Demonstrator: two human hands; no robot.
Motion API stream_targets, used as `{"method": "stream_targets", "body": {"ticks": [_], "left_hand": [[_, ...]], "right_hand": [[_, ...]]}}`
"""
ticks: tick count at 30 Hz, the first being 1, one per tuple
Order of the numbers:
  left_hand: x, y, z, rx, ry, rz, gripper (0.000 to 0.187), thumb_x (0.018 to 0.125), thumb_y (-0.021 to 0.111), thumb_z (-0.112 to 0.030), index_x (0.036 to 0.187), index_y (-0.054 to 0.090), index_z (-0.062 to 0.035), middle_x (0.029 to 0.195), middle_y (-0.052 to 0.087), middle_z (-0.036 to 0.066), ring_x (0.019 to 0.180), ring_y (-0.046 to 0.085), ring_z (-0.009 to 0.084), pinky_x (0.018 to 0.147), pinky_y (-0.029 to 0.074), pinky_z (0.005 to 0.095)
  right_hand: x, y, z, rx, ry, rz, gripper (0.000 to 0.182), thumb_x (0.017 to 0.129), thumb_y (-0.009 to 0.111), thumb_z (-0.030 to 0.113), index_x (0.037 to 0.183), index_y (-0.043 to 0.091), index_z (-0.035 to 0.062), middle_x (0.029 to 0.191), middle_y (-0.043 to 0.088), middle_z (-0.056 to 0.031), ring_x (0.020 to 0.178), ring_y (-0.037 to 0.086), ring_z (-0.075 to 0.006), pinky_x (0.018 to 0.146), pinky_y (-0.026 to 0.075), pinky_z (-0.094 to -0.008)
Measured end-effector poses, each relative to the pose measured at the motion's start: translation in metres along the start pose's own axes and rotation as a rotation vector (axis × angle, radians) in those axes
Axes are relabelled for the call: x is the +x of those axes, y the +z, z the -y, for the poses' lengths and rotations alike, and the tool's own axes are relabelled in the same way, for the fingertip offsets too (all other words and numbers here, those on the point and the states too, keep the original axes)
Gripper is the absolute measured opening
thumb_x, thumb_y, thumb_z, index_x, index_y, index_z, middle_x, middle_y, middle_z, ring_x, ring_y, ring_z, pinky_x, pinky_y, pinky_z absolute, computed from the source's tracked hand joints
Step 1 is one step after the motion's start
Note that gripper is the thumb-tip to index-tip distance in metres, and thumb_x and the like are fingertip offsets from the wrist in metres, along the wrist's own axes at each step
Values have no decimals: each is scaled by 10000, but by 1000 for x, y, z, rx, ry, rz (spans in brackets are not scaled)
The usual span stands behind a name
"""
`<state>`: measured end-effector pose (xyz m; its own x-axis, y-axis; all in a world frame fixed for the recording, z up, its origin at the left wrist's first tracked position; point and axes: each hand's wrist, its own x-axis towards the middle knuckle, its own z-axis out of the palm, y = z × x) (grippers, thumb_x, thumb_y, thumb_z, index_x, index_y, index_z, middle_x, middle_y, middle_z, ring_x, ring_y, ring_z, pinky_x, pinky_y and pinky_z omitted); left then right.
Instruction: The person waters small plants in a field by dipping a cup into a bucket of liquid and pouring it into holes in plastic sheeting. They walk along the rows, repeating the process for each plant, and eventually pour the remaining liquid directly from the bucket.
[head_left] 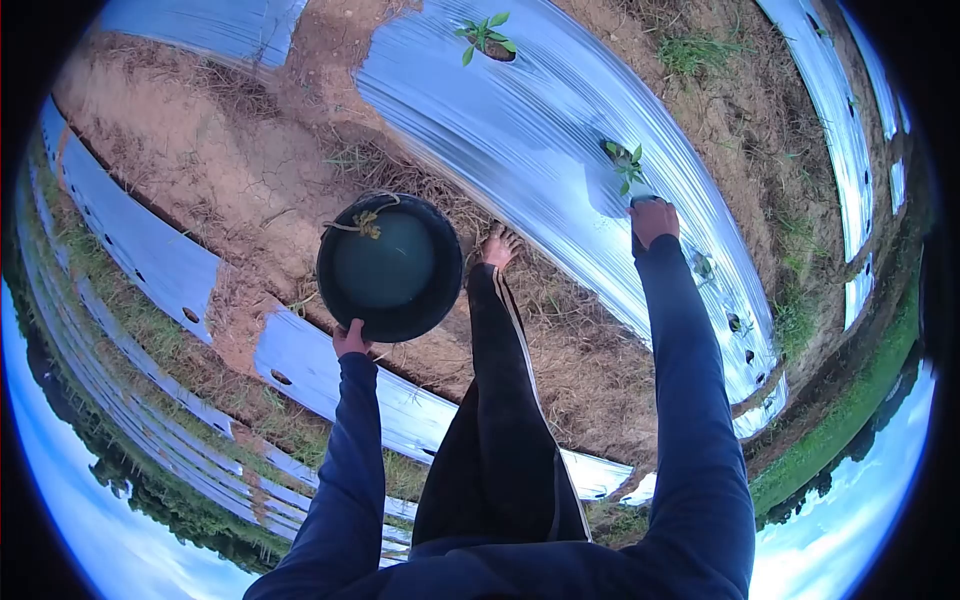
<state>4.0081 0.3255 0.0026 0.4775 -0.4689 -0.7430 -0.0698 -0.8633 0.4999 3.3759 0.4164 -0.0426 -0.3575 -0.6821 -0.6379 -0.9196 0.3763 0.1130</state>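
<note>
My left hand grips the rim of a dark bucket that holds cloudy greenish liquid, with a knotted tie at its far rim. Out to the right, my right hand is wrapped round a small container, largely hidden under the fingers. That container is beside a young green plant growing from a hole in the silvery plastic sheet. Farther up the same sheet stands another leafy seedling.
My bare foot rests on the soil between two covered beds. Dry grass lies along the bed's edge. More plastic-covered rows with holes run on the left, and others on the right.
</note>
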Motion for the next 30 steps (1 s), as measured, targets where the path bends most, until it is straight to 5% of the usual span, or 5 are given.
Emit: {"method": "stream_targets", "body": {"ticks": [9,16,26,29,30], "left_hand": [[20,-9,-32,42,-28,-2,291,823,737,-253,953,582,-44,854,657,80,662,657,194,480,535,312],[30,-23,-23,-37,4,52,400,875,699,-366,1055,585,-27,922,679,95,738,690,209,544,582,317],[29,-27,-27,60,11,10,403,884,660,-437,1014,606,-59,843,672,51,668,661,168,494,531,289],[38,-27,-20,76,31,0,363,887,662,-414,985,609,-68,804,663,37,644,653,156,474,512,288],[29,-18,-33,21,27,-17,282,897,684,-304,895,580,-42,747,628,55,577,599,133,466,479,264]], "right_hand": [[-7,-56,5,39,-54,-403,303,945,555,351,797,636,99,804,599,-58,889,575,-266,802,430,-431],[49,-156,60,43,-336,-565,283,912,606,317,731,601,99,718,555,-54,793,563,-249,736,422,-412],[190,-191,168,-169,-380,-174,351,869,601,436,817,728,113,809,708,-82,834,678,-267,799,462,-411],[202,-204,187,-186,-380,-108,344,859,612,431,825,738,113,830,715,-86,860,683,-262,798,473,-410],[206,-205,190,-192,-375,-111,347,847,624,436,832,744,110,830,720,-85,854,693,-259,784,490,-405]]}}
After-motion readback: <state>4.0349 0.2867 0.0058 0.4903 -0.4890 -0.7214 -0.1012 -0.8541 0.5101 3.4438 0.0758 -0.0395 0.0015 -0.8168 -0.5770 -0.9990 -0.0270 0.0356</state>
